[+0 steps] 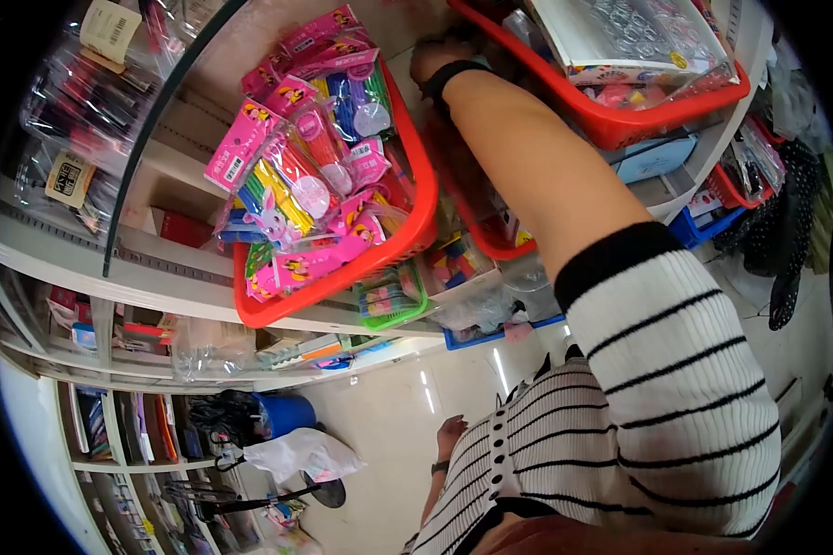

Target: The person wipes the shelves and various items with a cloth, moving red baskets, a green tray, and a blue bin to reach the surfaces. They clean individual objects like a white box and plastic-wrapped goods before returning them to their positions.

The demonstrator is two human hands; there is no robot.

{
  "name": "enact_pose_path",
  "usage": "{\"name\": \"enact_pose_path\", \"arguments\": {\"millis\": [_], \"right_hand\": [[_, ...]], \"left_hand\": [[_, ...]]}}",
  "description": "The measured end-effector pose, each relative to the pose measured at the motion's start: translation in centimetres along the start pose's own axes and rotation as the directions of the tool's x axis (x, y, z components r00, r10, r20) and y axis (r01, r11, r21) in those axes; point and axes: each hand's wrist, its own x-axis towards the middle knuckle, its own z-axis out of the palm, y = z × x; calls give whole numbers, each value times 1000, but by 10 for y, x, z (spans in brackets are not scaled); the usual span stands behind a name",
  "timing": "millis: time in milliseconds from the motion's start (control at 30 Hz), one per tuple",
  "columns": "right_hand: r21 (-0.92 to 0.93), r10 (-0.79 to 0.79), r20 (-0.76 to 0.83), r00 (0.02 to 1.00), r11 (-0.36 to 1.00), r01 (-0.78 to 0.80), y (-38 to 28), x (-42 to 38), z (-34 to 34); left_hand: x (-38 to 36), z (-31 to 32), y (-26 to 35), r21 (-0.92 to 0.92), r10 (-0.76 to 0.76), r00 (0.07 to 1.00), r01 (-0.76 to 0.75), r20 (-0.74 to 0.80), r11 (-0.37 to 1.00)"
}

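Observation:
My right hand (438,60) reaches up onto the shelf between two red baskets, a black band at its wrist. Its fingers are in shadow and largely hidden, so what they touch cannot be made out. Close to it, the left red basket (424,199) is tilted and heaped with clear packets of coloured sticks (292,180) under pink card tops. On the other side, the right red basket (611,120) carries a white box with clear-wrapped rings (657,42). My left hand (451,433), with a watch at the wrist, hangs low beside my body, fingers loosely apart and holding nothing visible.
A glass edge (125,176) rises at the left. Below the shelf are a small green basket (398,301) and a blue tray (504,335). A blue bin (285,413) and a white plastic bag (305,455) are on the floor near shelves of books.

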Motion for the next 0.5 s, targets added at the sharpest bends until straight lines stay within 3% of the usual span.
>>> {"name": "enact_pose_path", "arguments": {"millis": [33, 67, 100, 133, 167, 200, 233, 267, 300, 500], "right_hand": [[64, 94, 57, 994, 993, -97, -2, 5, -9], [122, 182, 122, 976, 973, -196, -6, 8, -12], [126, 179, 123, 976, 973, -194, -4, 17, -4], [93, 78, 185, 980, 991, -96, 3, 38, 12], [65, -22, 247, 969, 998, 6, 13, 65, 35], [397, -4, 567, 823, 877, -270, 26, 107, 76], [400, -8, 560, 829, 878, -262, 33, 108, 74], [229, -187, 285, 940, 966, 123, 39, 104, 76], [-62, -434, 45, 900, 898, 436, 39, 98, 73], [258, -409, 297, 863, 904, 339, 24, 55, -5]], "left_hand": [[-6, 4, 13, -33, -84, 996, 83, -41, 996], [4, -11, -66, -89, -51, 999, 51, -1, 995], [14, -24, -138, -146, -18, 999, 24, 40, 989], [18, -30, -203, -497, -65, 998, 50, -12, 866], [6, -25, -201, -217, -65, 998, 58, -25, 974], [-4, -20, -179, -17, -109, 994, 108, -25, 994], [-8, -19, -174, 30, -145, 989, 146, -29, 989], [-12, -18, -169, 55, -172, 985, 174, -32, 983], [-14, -16, -163, 67, -190, 981, 192, -34, 979], [-15, -20, -137, 176, -218, 976, 218, -16, 960]]}}
